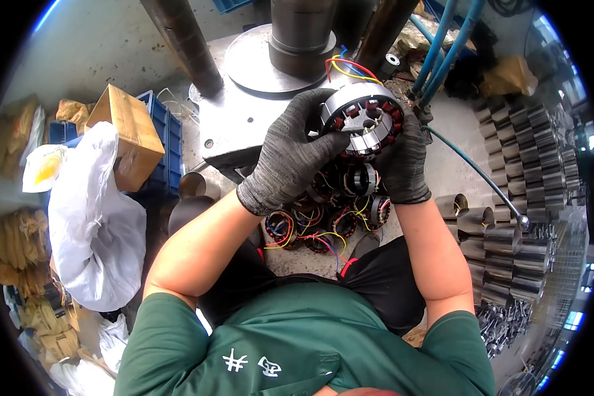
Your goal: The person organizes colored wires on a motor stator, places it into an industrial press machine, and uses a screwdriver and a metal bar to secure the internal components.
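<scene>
Between my two gloved hands I hold a motor stator [362,98], a silvery ring with dark red windings inside and red, yellow and blue lead wires rising from its far side. My left hand [294,148], in a grey knit glove, is closed on its left side, the thumb across the near rim. On the other side my right hand [404,162] grips the right edge, its fingers partly hidden behind the ring. The stator is tilted, so its inner teeth face me. Below my hands, several more wired stators [345,221] lie in a group on the floor between my feet.
Ahead stands a metal press bed [234,125] with a round plate [244,63] and thick ram [303,33]. A lever with a ball knob [523,222] juts out at right, near rows of metal cylinders [498,241]. Left are a cardboard box [138,135] and white sack [89,231].
</scene>
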The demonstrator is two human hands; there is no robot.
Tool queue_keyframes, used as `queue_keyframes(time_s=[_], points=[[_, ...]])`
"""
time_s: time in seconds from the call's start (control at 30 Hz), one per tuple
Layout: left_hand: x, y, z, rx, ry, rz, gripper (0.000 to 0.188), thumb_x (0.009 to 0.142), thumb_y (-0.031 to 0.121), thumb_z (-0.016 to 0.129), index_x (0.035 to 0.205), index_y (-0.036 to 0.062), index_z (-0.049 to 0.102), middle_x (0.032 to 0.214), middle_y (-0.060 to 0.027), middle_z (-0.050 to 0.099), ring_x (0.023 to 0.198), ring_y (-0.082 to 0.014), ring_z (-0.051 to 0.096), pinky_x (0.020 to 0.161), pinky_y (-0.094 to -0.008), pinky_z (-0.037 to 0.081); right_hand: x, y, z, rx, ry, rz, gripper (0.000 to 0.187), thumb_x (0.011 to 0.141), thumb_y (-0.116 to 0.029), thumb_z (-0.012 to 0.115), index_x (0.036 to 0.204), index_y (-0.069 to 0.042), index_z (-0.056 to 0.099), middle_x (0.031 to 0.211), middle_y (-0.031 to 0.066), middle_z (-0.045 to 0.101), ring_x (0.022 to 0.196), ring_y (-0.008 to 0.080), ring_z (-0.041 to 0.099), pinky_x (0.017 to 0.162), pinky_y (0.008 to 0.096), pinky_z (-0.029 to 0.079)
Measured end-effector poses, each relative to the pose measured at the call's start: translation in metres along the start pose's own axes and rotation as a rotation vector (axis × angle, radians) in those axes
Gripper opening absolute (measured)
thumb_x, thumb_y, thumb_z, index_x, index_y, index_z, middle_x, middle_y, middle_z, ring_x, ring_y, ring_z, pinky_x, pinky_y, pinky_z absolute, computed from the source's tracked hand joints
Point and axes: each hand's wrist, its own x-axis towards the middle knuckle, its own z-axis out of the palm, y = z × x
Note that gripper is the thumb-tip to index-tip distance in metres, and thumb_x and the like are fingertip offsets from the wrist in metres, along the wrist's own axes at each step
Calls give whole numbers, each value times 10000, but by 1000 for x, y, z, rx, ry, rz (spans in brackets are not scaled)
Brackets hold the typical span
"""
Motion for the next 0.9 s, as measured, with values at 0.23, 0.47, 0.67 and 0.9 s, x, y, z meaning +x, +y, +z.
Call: queue_keyframes(time_s=[0.23, 0.47, 0.67, 0.9], points=[[3, 3, -11, -220, 72, -176, 584, 940, 232, 750, 1386, -78, 535, 1217, -158, 685, 1076, -193, 677, 926, -324, 588, -17, -5, 18, -626, -232, -335, 790, 899, -386, 809, 1520, -72, 436, 1331, 96, 588, 1204, 199, 585, 1064, 374, 485], [0, 2, -17, -47, 52, -266, 591, 956, 344, 743, 1354, -62, 582, 1113, -109, 707, 927, -135, 677, 767, -270, 582, -16, -1, 28, -1399, -522, -974, 1086, 660, -337, 972, 1546, -96, 391, 1508, 206, 414, 1365, 327, 481, 1130, 479, 443], [6, -3, -19, -338, 33, -451, 550, 1010, 503, 601, 1248, 10, 643, 933, -60, 685, 755, -151, 675, 644, -254, 562, -25, 12, 24, -455, -273, -118, 792, 811, -389, 859, 1431, -48, 503, 1190, 123, 671, 1028, 238, 703, 929, 382, 587], [2, -25, -8, -67, 81, -211, 312, 1051, 283, 611, 1185, 7, 666, 1017, -62, 710, 882, -120, 671, 794, -270, 567, -21, -3, 31, 82, -145, 10, 839, 903, -700, 573, 1434, -52, 522, 1358, 172, 613, 1207, 344, 638, 1034, 512, 552]])
